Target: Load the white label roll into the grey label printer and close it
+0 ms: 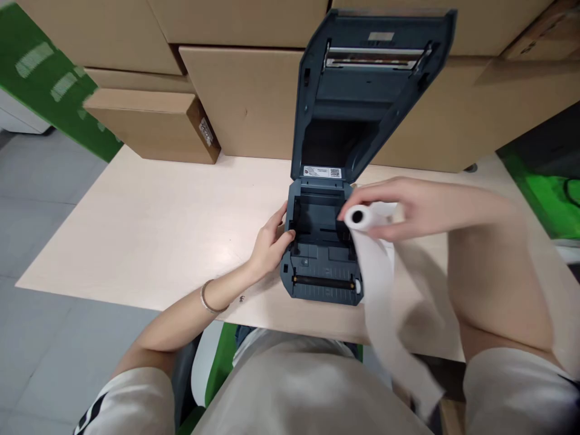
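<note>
A dark blue-grey printer (317, 260) stands on the table with its lid (367, 78) raised. Inside the base, the bay is bare and a black roller runs across the front. My left hand (270, 244) grips the left side wall of the base, thumb over the edge. My right hand (399, 208) holds a white paper roll (360, 219) at the right edge of the bay, fingers round it. A long loose strip of paper (385, 314) hangs from the roll over the table's front edge, its end blurred.
Large cardboard boxes (254, 103) line the back of the pale table (158, 223). A smaller flat box (140, 124) sits at the back left. Green material (553, 199) and a dark cable lie at the far right.
</note>
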Motion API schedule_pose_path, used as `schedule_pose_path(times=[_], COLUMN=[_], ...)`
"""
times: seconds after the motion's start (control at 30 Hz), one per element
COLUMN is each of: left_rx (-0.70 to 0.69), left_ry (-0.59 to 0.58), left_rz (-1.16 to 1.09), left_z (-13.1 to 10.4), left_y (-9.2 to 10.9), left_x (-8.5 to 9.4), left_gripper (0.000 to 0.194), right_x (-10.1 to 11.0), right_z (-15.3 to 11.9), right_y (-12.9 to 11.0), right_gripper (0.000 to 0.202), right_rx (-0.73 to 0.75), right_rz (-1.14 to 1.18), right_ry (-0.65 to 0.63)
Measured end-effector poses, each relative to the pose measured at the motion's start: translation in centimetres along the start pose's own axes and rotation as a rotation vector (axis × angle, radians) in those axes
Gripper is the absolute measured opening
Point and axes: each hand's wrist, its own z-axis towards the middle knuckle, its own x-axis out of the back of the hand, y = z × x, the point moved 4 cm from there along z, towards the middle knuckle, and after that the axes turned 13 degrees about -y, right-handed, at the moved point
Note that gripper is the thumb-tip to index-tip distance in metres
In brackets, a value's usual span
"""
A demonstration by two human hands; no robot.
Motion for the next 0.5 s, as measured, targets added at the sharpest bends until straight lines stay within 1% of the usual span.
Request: schedule_pose_path(times=[0.07, 0.17, 0.23, 0.33, 0.37, 0.43, 0.5], left_rx=[0.021, 0.028, 0.016, 0.024, 0.029, 0.032, 0.036], left_ry=[0.003, 0.004, 0.001, -0.013, -0.017, -0.018, -0.011], left_rz=[0.001, -0.007, -0.006, 0.003, 0.006, 0.013, 0.015], left_z=[0.0, 0.0, 0.0, 0.1, 0.1, 0.1, 0.1], left_y=[0.0, -0.2, -0.2, -0.4, -0.4, -0.4, -0.4], left_x=[0.0, 0.0, 0.0, 0.0, 0.0, 0.1, 0.1], left_gripper=[0.065, 0.067, 0.066, 0.067, 0.067, 0.066, 0.065], right_x=[0.3, -0.2, -0.8, -1.7, -2.0, -2.5, -2.8], right_z=[2.2, 4.6, 5.4, 5.8, 5.7, 5.4, 5.2], right_y=[-1.1, -2.0, -2.4, -2.5, -2.4, -2.1, -1.6], right_gripper=[0.035, 0.037, 0.035, 0.019, 0.017, 0.022, 0.025], right_rx=[0.031, 0.052, 0.066, 0.135, 0.161, 0.188, 0.194], right_rz=[-0.004, -0.029, -0.05, 0.004, 0.036, 0.085, 0.104], right_ry=[-0.078, -0.2, -0.226, -0.176, -0.148, -0.065, 0.072])
